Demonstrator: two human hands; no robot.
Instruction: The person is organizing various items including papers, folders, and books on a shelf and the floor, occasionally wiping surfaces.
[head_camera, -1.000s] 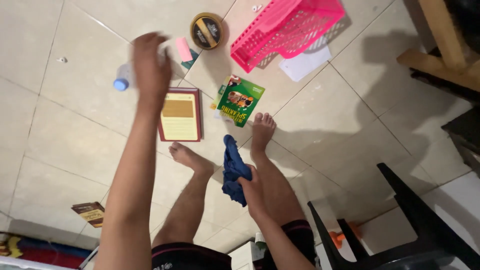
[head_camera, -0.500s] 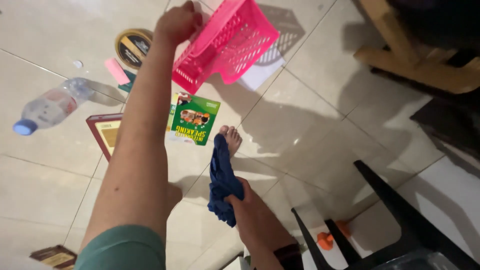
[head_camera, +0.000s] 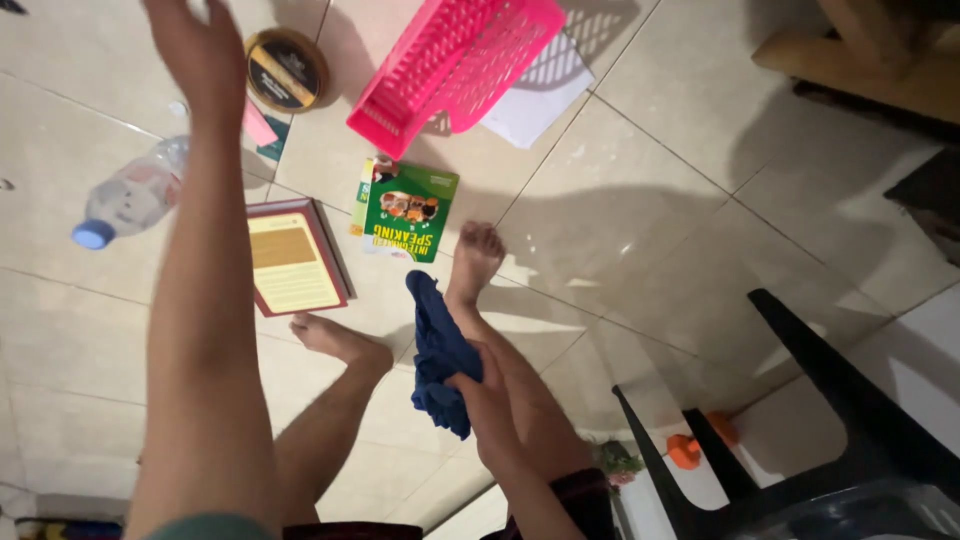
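There are two hands: the left hand (head_camera: 200, 50) at the upper left of the frame and the right hand (head_camera: 480, 395) near the bottom middle. One blue cloth (head_camera: 438, 350) is in the right hand. There are two bare feet (head_camera: 475, 255) on the floor. One pink basket (head_camera: 455, 65) is at the top. One plastic bottle (head_camera: 128, 198) is at the left. One round tin (head_camera: 285, 68) is at the top left. There are two books: one green book (head_camera: 408, 212) and one red book (head_camera: 293, 257). One white paper (head_camera: 535, 100) is by the basket. One black chair (head_camera: 830, 440) is at the lower right.
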